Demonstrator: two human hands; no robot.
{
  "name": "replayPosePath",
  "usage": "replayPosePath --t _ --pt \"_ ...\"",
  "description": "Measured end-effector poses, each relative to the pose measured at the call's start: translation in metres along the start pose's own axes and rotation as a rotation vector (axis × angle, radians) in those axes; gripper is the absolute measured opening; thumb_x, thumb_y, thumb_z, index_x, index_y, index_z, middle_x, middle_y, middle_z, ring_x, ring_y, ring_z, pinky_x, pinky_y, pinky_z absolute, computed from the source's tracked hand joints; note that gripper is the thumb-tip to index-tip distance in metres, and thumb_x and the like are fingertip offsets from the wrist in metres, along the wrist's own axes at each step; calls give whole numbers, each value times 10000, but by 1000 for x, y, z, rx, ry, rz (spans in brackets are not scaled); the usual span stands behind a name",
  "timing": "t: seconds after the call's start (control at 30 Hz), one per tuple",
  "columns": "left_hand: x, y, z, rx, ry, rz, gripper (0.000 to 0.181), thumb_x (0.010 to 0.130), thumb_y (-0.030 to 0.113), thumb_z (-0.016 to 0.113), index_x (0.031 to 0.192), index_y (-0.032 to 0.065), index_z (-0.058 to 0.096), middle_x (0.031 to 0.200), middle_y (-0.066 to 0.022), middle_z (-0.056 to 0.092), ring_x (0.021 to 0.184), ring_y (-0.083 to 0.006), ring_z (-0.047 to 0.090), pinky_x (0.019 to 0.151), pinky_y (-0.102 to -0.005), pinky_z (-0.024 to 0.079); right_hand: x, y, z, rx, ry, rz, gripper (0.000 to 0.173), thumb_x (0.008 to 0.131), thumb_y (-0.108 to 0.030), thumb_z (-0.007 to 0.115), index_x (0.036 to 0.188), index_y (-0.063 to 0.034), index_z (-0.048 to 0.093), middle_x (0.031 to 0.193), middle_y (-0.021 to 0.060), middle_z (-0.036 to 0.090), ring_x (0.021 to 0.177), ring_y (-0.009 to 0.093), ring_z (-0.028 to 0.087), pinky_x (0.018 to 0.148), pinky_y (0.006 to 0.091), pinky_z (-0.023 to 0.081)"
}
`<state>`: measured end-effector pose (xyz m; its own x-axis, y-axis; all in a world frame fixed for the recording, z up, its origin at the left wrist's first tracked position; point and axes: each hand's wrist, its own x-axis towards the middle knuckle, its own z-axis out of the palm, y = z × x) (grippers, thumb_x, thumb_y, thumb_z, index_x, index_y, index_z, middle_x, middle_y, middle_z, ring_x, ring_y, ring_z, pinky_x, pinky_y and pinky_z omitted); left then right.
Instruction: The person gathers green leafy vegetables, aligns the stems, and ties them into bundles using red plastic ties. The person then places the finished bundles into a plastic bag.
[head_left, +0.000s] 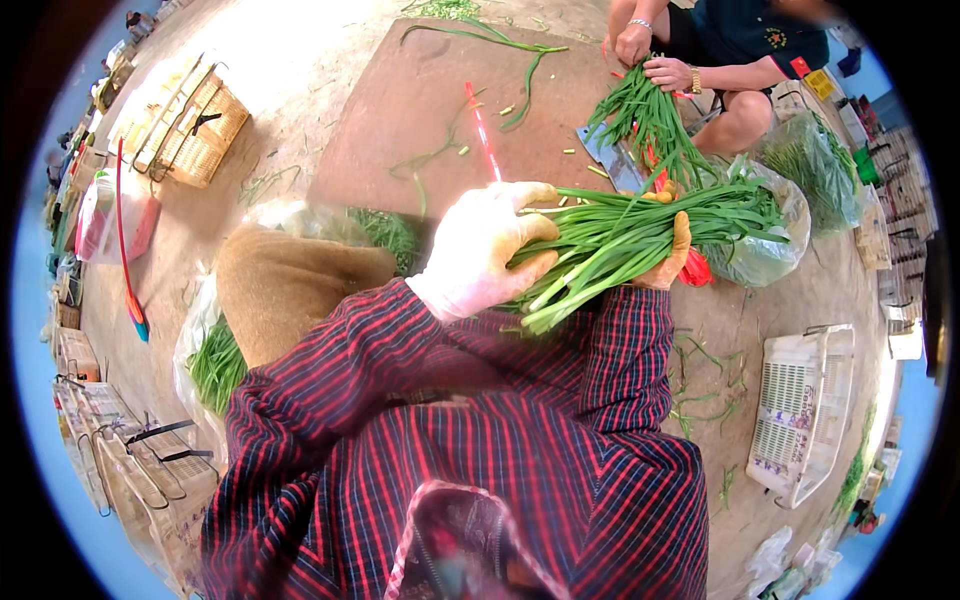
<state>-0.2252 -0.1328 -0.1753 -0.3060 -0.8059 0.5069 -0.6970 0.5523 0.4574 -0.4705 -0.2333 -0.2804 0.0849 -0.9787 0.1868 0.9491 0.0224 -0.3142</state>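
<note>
A loose bunch of green garlic chives (600, 232) lies across both my hands, pale cut ends to the left and leafy tips to the right. My left hand (491, 247), in a pale glove, has its fingers curled at the stem ends; how firmly it grips does not show. From beneath, my right hand (667, 262) holds the bunch around its middle, thumb up along the near side; the leaves hide part of it. Just beyond lies a wide-bladed cleaver (619, 161) on the brown board (375, 127). A red plastic strip (482, 131) and cut stem pieces rest there too.
A co-worker's hands (667, 73) hold another chive bunch (637, 105) at the upper right. Plastic bags of greens (761, 259) stand beside it. White plastic crates (799, 412) are at right and lower left, a wicker-like basket (206, 131) at upper left. Loose leaves litter the floor.
</note>
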Motion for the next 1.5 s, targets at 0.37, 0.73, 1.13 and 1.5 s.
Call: replayPosePath --t 0.37,0.73,1.13,1.5 --pt "-5 -5 18 206 14 -33 297 722 264 757 963 98 704 1249 -81 594 1110 -294 574 950 -450 434 1 5 2 -56 43 -26 411 923 -197 619 1301 -54 542 1079 76 654 1053 256 615 910 467 537" --pt "0 -12 21 382 52 117 211 697 160 718 901 110 695 1154 -4 636 1066 -213 601 929 -407 459 2 5 -1 -104 59 -26 394 933 -218 617 1281 -46 548 1101 70 644 1064 246 614 906 456 544" --pt "-18 -27 2 -229 -39 -14 83 837 78 609 794 43 671 1205 -135 618 1097 -322 574 951 -411 452 -2 -2 4 5 44 23 390 918 -223 633 1249 -32 554 1038 82 656 972 259 613 835 443 555" --pt "-157 -134 -61 800 -834 -598 224 815 199 635 1013 122 705 744 -84 653 673 -297 665 617 -425 527 16 -14 -41 87 402 -128 350 786 -51 763 1101 24 629 867 100 672 735 178 657 659 288 569"
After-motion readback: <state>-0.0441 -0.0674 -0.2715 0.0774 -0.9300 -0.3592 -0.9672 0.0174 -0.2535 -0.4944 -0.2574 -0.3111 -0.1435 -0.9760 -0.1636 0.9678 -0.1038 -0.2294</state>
